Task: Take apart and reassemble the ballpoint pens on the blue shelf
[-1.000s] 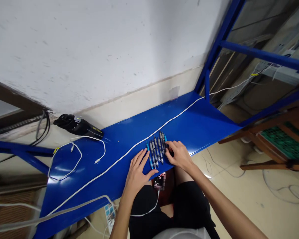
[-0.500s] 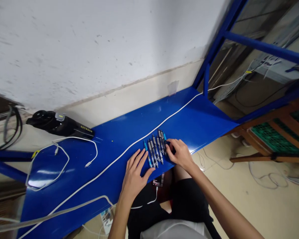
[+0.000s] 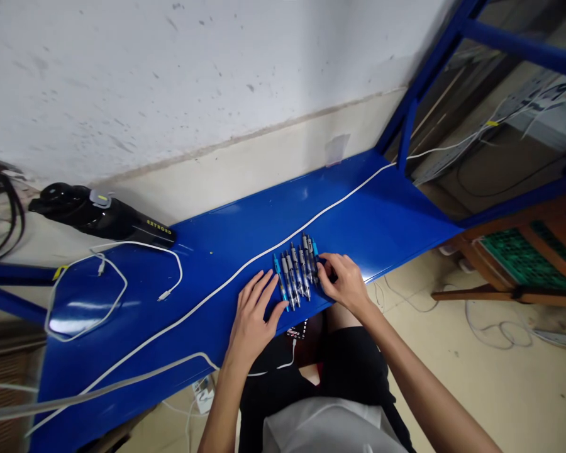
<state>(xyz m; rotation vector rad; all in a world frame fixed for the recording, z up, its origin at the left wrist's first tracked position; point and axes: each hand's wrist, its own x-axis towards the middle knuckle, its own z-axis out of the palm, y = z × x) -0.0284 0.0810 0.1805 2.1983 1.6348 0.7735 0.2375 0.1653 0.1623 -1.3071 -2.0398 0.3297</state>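
Note:
Several pens (image 3: 296, 270) with blue and silver barrels lie side by side in a row on the blue metal shelf (image 3: 368, 220), near its front edge. My left hand (image 3: 255, 314) rests flat on the shelf with fingers stretched out, fingertips against the left end of the row. My right hand (image 3: 343, 282) sits at the right end of the row, fingers curled down onto the rightmost pens and touching them. Whether it grips a pen is hidden by the fingers.
A long white cable (image 3: 226, 283) runs diagonally across the shelf behind the pens. A black handheld device (image 3: 99, 217) lies at the back left by a looped white charging cable (image 3: 99, 277). A phone (image 3: 298, 329) rests on my lap. A wooden frame (image 3: 514, 251) stands to the right.
The view has shifted slightly, and the row of pens sits a little higher in the picture. Both hands stay at the ends of the row, my right fingers curling closer onto the pens.

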